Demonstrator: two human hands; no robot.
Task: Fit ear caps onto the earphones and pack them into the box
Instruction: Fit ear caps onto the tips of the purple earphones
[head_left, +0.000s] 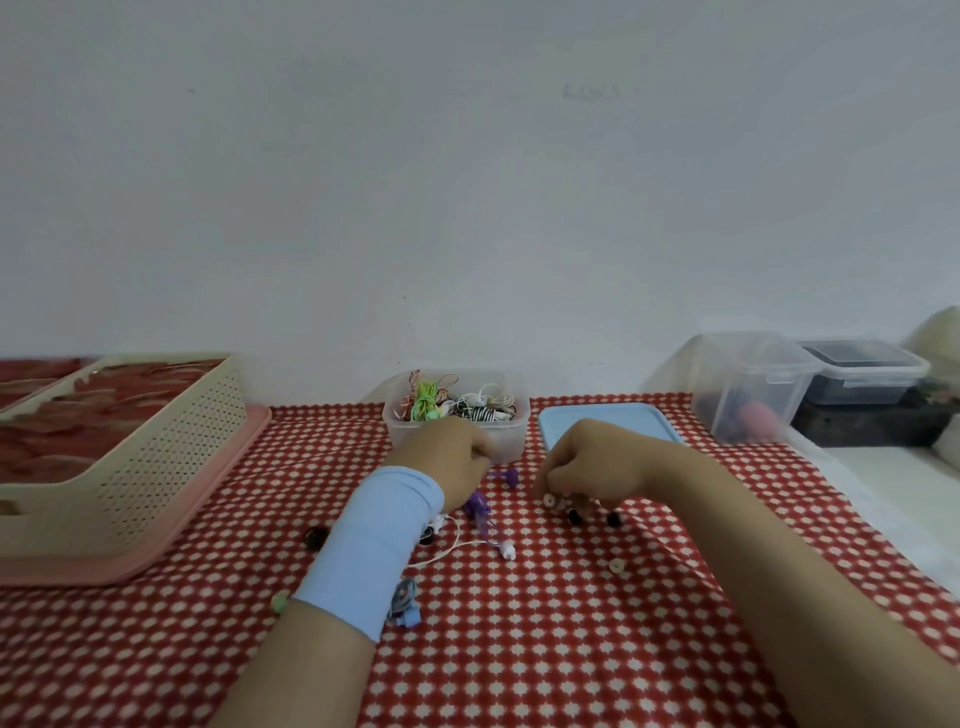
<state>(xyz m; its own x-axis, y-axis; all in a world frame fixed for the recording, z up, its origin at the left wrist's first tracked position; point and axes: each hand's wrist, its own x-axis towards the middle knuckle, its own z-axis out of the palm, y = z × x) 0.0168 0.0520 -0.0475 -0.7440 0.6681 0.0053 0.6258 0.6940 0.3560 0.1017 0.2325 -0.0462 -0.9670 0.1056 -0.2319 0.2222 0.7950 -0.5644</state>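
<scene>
I see left hand curled tight over purple earphone on tabletop, just before clear box of coiled earphones; actual grip hidden, cannot tell. Right hand curled, fingertips pinching white ear cap. Black ear caps just beside it; loose white cap lies apart.

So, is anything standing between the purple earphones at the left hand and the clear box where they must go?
Nothing visible does. The clear box stands open just behind the left hand, and the blue lid lies beside it, not on it. The purple earphones only need lifting over its near wall.
</scene>
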